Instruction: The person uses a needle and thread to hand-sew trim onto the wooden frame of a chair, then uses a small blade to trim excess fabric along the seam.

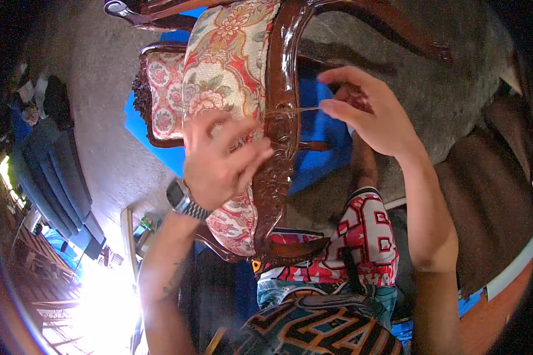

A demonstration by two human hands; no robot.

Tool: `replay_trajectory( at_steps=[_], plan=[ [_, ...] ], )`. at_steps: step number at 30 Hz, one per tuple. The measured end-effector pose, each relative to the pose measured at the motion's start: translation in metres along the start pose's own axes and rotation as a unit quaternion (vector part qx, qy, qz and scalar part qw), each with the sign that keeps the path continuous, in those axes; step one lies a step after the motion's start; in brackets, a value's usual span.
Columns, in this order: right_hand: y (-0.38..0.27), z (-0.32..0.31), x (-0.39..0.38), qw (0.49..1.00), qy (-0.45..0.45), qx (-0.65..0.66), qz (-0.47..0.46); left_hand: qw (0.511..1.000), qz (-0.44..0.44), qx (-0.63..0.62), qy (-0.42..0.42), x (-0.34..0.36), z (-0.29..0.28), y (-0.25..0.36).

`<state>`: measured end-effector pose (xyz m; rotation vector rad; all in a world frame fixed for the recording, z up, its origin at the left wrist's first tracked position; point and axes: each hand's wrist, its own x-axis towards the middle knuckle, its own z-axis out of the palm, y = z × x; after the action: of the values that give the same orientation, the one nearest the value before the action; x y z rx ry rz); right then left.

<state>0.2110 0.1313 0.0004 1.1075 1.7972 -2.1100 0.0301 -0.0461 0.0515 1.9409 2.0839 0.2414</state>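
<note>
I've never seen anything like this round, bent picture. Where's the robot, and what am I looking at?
There's no robot here: these are a person's two bare hands. The picture comes from a camera worn on the person's head, looking down. Its very wide lens bends straight edges, hence the curved look.

In front is a chair of glossy, carved dark wood, padded with floral fabric. Blue material shows behind it, on a grey floor.

The left hand, with a wristwatch above it on the arm, is over the fabric, blurred. A thin strand stretches across the chair's wooden edge to the right hand, whose fingertips seem to hold it.
</note>
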Motion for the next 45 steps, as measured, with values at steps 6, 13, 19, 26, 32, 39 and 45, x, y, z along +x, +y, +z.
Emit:
replay_trajectory(
  at_steps=[6, 13, 19, 26, 32, 39, 45],
  plan=[
    [0.025, 0.032, -0.062, 0.907, 0.213, -0.169, -0.322, 0.883, -0.041, -0.467, 0.032, -0.040, 0.003, 0.073],
    [-0.004, 0.067, -0.151, 0.962, 0.109, 0.071, -0.241, 0.691, -0.235, -0.616, 0.295, -0.035, 0.031, 0.181],
    [0.007, -0.026, -0.213, 0.807, 0.260, 0.530, 0.006, 0.962, -0.032, -0.221, 0.159, -0.024, 0.018, 0.105],
    [0.217, -0.125, -0.366, 0.802, 0.538, 0.166, 0.200, 0.954, -0.298, -0.005, -0.044, -0.018, -0.041, 0.051],
    [0.265, -0.105, -0.375, 0.826, 0.455, -0.235, 0.235, 0.917, -0.344, -0.202, -0.016, -0.064, -0.004, 0.082],
    [0.238, -0.117, -0.330, 0.854, 0.420, -0.155, 0.264, 0.915, -0.350, -0.195, -0.044, -0.082, 0.009, 0.088],
    [0.136, -0.040, -0.200, 0.968, 0.220, -0.058, 0.102, 0.921, -0.335, -0.194, -0.047, -0.074, 0.020, 0.090]
  ],
)
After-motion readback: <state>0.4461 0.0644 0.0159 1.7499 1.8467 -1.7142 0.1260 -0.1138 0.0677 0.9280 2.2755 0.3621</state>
